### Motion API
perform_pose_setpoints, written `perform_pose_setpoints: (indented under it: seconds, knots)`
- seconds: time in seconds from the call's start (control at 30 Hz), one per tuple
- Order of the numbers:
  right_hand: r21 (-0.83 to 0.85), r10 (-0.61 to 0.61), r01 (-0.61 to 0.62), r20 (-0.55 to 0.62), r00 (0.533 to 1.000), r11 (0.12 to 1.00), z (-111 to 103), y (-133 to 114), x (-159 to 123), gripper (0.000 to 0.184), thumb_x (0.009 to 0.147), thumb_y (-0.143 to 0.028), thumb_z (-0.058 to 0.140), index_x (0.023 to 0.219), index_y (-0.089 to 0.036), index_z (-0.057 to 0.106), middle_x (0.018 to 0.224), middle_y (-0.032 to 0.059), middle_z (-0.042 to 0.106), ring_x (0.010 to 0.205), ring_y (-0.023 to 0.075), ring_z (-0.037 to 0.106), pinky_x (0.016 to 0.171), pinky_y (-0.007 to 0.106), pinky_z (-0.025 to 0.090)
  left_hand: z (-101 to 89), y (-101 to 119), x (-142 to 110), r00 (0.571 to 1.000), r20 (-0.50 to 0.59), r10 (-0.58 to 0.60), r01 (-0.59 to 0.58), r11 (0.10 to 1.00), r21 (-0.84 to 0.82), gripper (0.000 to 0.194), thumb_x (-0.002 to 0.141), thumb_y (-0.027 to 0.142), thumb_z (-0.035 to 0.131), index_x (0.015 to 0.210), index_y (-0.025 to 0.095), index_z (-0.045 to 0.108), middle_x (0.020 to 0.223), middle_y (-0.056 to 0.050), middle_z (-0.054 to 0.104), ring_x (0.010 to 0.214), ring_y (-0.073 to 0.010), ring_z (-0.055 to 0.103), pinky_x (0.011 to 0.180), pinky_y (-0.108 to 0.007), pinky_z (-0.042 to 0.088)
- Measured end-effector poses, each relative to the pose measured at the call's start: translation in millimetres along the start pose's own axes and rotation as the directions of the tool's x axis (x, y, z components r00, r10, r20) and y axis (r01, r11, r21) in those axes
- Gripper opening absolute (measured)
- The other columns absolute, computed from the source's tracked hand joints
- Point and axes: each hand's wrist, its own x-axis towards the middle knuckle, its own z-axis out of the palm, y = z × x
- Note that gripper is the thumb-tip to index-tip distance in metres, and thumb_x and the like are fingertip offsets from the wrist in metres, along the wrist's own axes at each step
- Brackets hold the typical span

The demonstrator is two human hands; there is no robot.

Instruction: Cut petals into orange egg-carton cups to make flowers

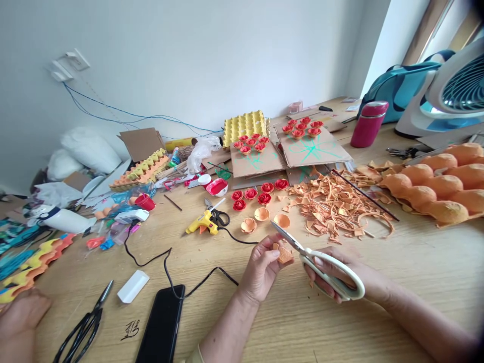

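Pinched in my left hand [264, 264] is a small piece of orange egg carton [285, 254]. My right hand [340, 272] grips white-handled scissors [333, 267], whose blades point up and left just above that piece. Beyond my hands stand orange carton cups [262, 214], one of them with layered petals [248, 225]. Red-painted carton roses [264, 197] sit in rows behind these cups. A heap of orange carton scraps [336, 209] lies to the right of them.
More red roses rest on cardboard sheets [317, 147]. A yellow glue gun [202, 223] trails a black cable across the table. A phone [161, 322] and black scissors [85, 325] lie at front left, near another person's hand [24, 312]. An orange egg tray [442, 181] lies right.
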Motion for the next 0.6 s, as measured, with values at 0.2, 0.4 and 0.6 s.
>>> perform_pose_setpoints:
  seconds: [0.2,0.4,0.6]
  knots:
    - [-0.418,-0.152,0.125,-0.031,0.988,0.900,-11.4,2.2,0.6,0.032,0.091,-0.048,0.055,0.074,-0.021,0.055,0.065,-0.0011,0.057,0.061,0.0150,0.051,0.056,0.027,0.041,1.1,3.8,0.3,1.000,0.000,0.021,-0.021,1.000,-0.003,0.045,0.070,0.019,0.075,0.113,0.019,0.063,0.080,0.003,0.055,0.073,-0.0100,0.054,0.077,-0.029,0.050]
    - [-0.771,-0.338,0.265,0.068,0.939,0.579,-17.7,0.6,-3.1,0.016,0.091,-0.034,0.057,0.079,-0.023,0.056,0.077,0.0038,0.065,0.071,0.0202,0.054,0.070,0.035,0.040,-0.4,6.8,1.1,0.999,-0.004,0.051,-0.051,0.998,0.022,0.051,0.070,0.021,0.076,0.118,0.020,0.060,0.087,0.000,0.061,0.080,-0.0119,0.058,0.078,-0.027,0.047]
    - [-0.832,-0.389,0.306,0.121,0.914,0.462,-15.6,-1.6,-0.6,0.012,0.089,-0.034,0.059,0.084,-0.023,0.056,0.079,0.0039,0.063,0.070,0.0208,0.054,0.071,0.035,0.038,0.4,7.6,1.2,0.998,0.017,0.057,-0.057,0.998,0.027,0.052,0.070,0.021,0.077,0.119,0.020,0.059,0.081,0.001,0.065,0.074,-0.0122,0.061,0.077,-0.027,0.047]
